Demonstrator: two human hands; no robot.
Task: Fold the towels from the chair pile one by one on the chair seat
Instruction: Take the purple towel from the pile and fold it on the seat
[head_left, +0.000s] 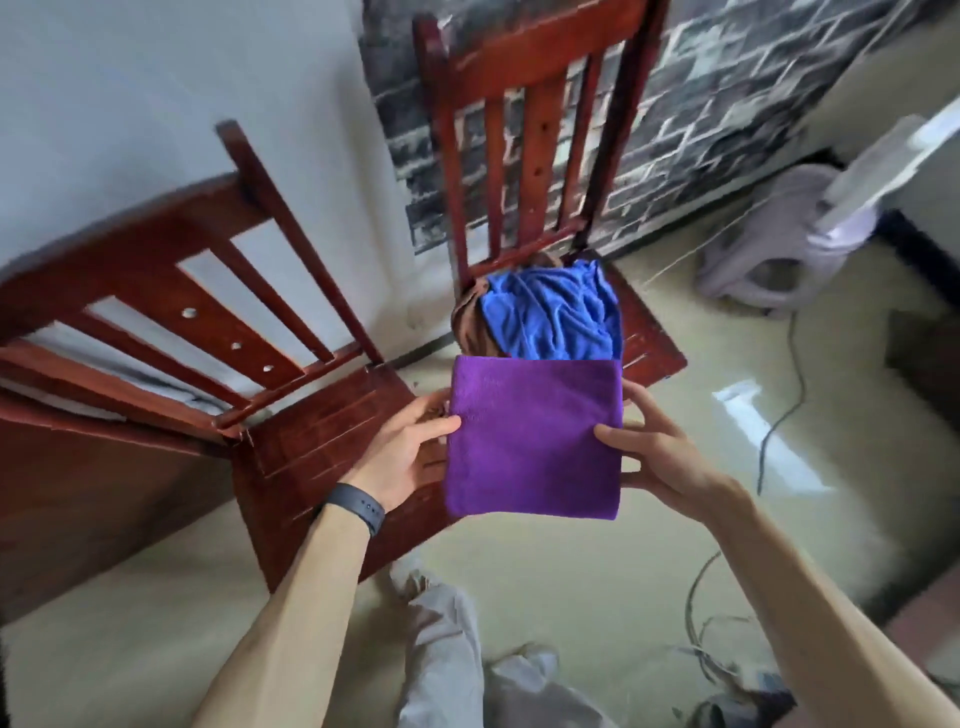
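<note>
Purple towel (535, 441) folded to a neat near-square, held up in the air between both hands, in front of the two chairs and above the gap between them. Left hand (400, 457) clenched on the towel's left edge, thumb across the front face, fingers behind; dark band (358, 506) on that wrist. Right hand (660, 452) clenched on the right edge, thumb on the front, fingers behind the cloth. Both grips grasping the same towel; cloth flat, lower edge hanging free.

No containers in view. Far chair (540, 104) of red-brown wood, slatted back upright, serving as the holder for the pile: crumpled blue towel (556, 312) on top, brown towel (467, 322) showing beneath it at the left and rear. Pile sitting on the seat toward the backrest, its front partly hidden behind the purple towel.

Near chair (311, 441), same wood, angled to the left, seat bare where visible, partly behind the left hand.

Floor (597, 571) pale and glossy, light reflected at the right. Grey cable (779, 415) trailing across it, more cables tangled at the lower right. Pale plastic stool (769, 260) at the right, blurred. Wall behind the far chair papered in a dark brick pattern (701, 130); plain light wall (156, 78) at the left. Light trouser legs (447, 649) at the bottom.
</note>
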